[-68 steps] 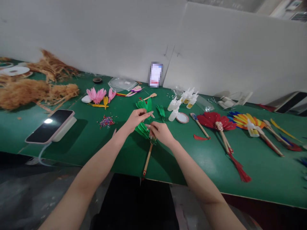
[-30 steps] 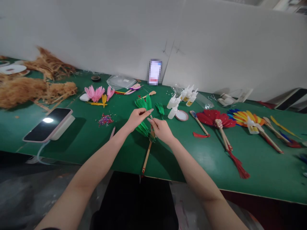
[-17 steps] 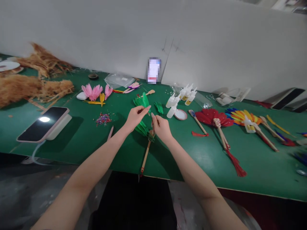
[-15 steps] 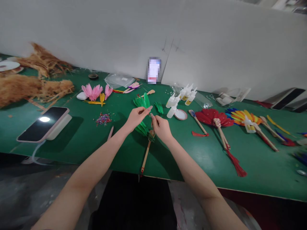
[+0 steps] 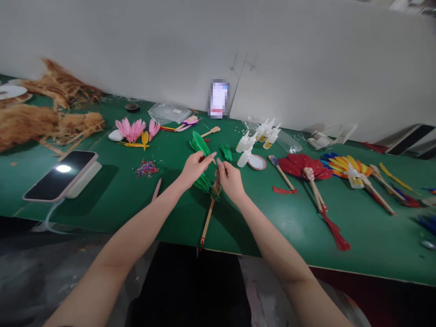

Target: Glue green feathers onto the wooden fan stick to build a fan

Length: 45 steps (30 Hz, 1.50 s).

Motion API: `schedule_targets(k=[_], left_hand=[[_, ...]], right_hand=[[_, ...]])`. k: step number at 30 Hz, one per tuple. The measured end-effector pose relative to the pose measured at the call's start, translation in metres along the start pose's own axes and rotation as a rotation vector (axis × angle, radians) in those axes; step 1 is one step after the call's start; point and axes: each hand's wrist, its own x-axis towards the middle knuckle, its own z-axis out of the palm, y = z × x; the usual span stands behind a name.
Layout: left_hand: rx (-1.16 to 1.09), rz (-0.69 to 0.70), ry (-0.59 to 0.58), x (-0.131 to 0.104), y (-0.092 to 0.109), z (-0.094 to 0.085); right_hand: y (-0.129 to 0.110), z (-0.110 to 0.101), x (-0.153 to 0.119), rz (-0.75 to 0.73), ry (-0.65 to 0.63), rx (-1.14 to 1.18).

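Observation:
My left hand (image 5: 195, 169) pinches a green feather (image 5: 199, 143) whose broad end points up and away to the left. Close beside it, my right hand (image 5: 229, 178) is closed with thumb and finger together near the feather's base; what lies between them is too small to make out. Below both hands lies a wooden-handled fan (image 5: 208, 220) with green feathers (image 5: 203, 182) spreading to the left from its head. A small pile of green feathers (image 5: 225, 152) rests just beyond my right hand.
White glue bottles (image 5: 245, 157) and a small white dish (image 5: 256, 162) stand right of centre. Red (image 5: 299, 167) and multicoloured (image 5: 347, 167) feather fans lie farther right. Pink feathers (image 5: 131, 130), sequins (image 5: 147, 168) and a phone (image 5: 63, 175) are at left.
The green feather in my left hand has tipped to the left, away from upright. My fingertips have drawn slightly apart.

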Motion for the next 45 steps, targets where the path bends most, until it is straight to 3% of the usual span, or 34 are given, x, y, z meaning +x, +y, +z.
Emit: schedule_targets(k=[16,23,31,35,38,41,45], left_hand=[[-0.094,0.029,0.096,0.001,0.002,0.0],[-0.117,0.027,0.032,0.002,0.002,-0.002],[-0.132,-0.041,-0.126,-0.003,0.012,-0.001],[-0.06,0.035,-0.195,-0.008,0.025,-0.006],[0.002,0.131,-0.173,-0.01,0.042,-0.012],[-0.062,0.228,-0.145,-0.013,0.067,-0.016],[-0.252,0.238,-0.244,-0.023,0.108,-0.014]], right_hand=[[0.002,0.001,0.002,0.068,0.055,0.279],[-0.001,-0.004,0.006,0.107,-0.028,0.393],[-0.01,-0.01,0.003,0.147,-0.158,0.436],[-0.02,-0.017,0.002,0.129,-0.223,0.431],[-0.036,-0.029,0.002,0.06,-0.271,0.381],[-0.063,-0.046,0.003,-0.082,-0.267,0.263],[-0.105,-0.066,-0.002,-0.224,-0.323,0.353]])
